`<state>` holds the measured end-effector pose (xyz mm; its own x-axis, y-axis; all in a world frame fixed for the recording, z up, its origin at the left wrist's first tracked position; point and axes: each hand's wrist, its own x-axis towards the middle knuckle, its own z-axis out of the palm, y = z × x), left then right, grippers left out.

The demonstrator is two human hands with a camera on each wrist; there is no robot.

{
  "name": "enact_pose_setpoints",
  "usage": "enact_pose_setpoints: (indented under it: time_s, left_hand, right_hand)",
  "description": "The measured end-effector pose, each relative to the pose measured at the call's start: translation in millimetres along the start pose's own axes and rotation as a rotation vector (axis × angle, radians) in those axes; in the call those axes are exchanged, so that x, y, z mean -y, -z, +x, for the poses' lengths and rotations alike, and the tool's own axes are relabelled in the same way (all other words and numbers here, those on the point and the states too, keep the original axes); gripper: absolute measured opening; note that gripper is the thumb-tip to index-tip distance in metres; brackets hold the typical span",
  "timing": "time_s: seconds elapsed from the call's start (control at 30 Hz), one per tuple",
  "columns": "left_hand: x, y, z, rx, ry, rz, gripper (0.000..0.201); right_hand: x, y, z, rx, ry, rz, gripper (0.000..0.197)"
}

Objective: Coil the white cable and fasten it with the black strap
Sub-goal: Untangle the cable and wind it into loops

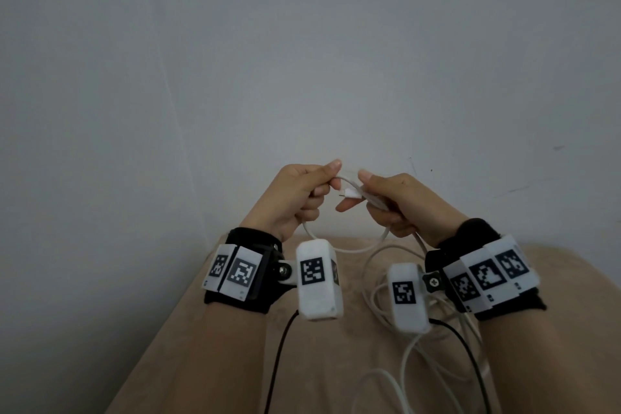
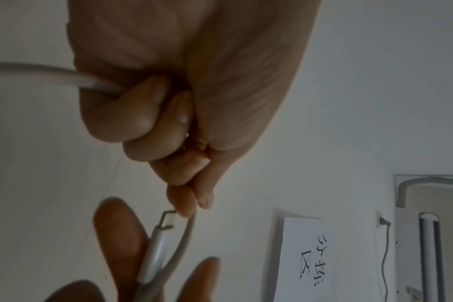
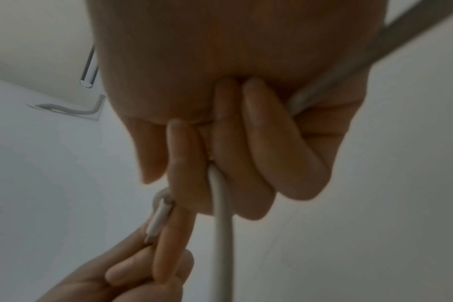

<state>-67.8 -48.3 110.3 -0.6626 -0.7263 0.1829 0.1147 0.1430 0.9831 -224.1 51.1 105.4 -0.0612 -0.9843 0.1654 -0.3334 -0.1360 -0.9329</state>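
Paper sign perhaps reads "分拣区".

A beige fabric-covered surface, soft like a bed or cushion, stood against the pale wall. Loose loops of the white cable lay on it toward the right side, crossing one another in a slack tangle. A thin black cord ran across the same patch, over the white loops, toward the near edge.
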Motion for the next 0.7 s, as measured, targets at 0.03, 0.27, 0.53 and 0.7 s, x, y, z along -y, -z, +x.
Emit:
enact_pose_setpoints:
  time_s: [0.03,0.27,0.53,0.7]
  left_hand:
    - [0,-1,0,-0.012,0.007,0.008,0.034]
    - [2,-7,0,0.033,0.034,0.029,0.032]
    - [-6,-5,-9,0.094,0.014,0.095,0.011]
    - [-5,-8,-9,0.040,-0.147,0.254,0.019]
  right_hand:
    - [1,-1,-1,0.011,0.012,-0.014,0.045]
    - [1,-5,4,-0.210,0.086,0.214,0.046]
    - [-3,-14,9,-0.295,0.073,-0.080,0.053]
    - [-1,-12,8,-0.244,0.041,-0.006,0.053]
